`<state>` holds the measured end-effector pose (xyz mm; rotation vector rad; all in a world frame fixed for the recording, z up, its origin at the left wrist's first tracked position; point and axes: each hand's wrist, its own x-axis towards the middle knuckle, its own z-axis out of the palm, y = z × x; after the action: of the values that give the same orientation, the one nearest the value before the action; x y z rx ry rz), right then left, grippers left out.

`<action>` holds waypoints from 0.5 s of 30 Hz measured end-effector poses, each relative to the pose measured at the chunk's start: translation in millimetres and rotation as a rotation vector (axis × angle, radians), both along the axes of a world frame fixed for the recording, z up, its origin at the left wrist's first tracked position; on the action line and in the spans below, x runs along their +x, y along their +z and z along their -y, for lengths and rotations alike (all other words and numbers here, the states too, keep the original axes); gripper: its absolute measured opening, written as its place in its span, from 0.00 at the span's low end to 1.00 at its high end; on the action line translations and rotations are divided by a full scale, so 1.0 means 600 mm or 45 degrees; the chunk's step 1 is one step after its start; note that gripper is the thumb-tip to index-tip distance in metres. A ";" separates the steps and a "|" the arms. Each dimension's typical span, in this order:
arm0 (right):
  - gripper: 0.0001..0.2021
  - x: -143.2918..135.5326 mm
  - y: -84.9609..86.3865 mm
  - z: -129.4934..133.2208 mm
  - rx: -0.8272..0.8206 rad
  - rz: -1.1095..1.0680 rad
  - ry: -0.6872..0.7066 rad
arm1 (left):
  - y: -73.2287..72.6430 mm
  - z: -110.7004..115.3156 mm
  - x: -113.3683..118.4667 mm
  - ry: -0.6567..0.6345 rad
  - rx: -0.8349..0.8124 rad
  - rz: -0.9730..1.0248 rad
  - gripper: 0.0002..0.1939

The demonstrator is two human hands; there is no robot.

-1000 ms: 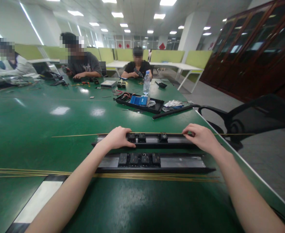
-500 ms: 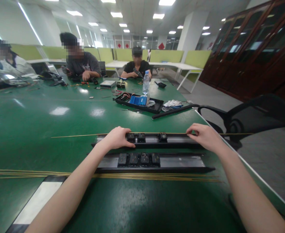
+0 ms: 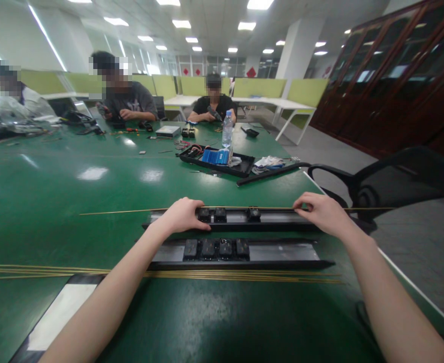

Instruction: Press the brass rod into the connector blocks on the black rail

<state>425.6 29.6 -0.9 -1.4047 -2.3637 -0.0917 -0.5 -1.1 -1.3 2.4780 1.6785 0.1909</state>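
My left hand (image 3: 183, 214) is closed across the far black-edged metal channel (image 3: 233, 227), thumb on the near wall and fingers at the far wall. Three small black blocks show in that channel, one of them a dark block (image 3: 254, 214) apart from the other two. A thin brass-coloured rod (image 3: 121, 212) runs along the channel's far edge and past both its ends. At the channel's right part, my right hand (image 3: 318, 210) pinches the rod between thumb and fingers. Nearer me lies a second channel (image 3: 282, 251) with several black blocks (image 3: 208, 248) side by side.
Several loose rods (image 3: 244, 275) lie before the near channel. A white-and-black flat panel (image 3: 63, 315) is at lower left. Farther off are a black tray (image 3: 244, 164), a water bottle (image 3: 227, 130) and gloves (image 3: 269, 164). Co-workers sit across the table; a chair (image 3: 403, 176) stands right.
My right hand has slid slightly to the right along the rod. My left hand, the channels and the blocks stay put. A co-worker's hand at the far left has shifted.
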 end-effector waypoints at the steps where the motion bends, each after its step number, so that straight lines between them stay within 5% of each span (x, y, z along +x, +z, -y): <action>1: 0.05 0.001 0.000 0.000 0.007 -0.002 0.005 | 0.000 0.000 0.000 -0.001 0.003 -0.003 0.32; 15: 0.05 0.018 0.003 -0.003 -0.034 -0.014 -0.026 | -0.001 -0.001 0.000 -0.020 0.026 -0.016 0.32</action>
<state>436.6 31.4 1.0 -1.4384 -2.3500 -0.0581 -0.7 -0.7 -1.9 2.5114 1.6696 0.1915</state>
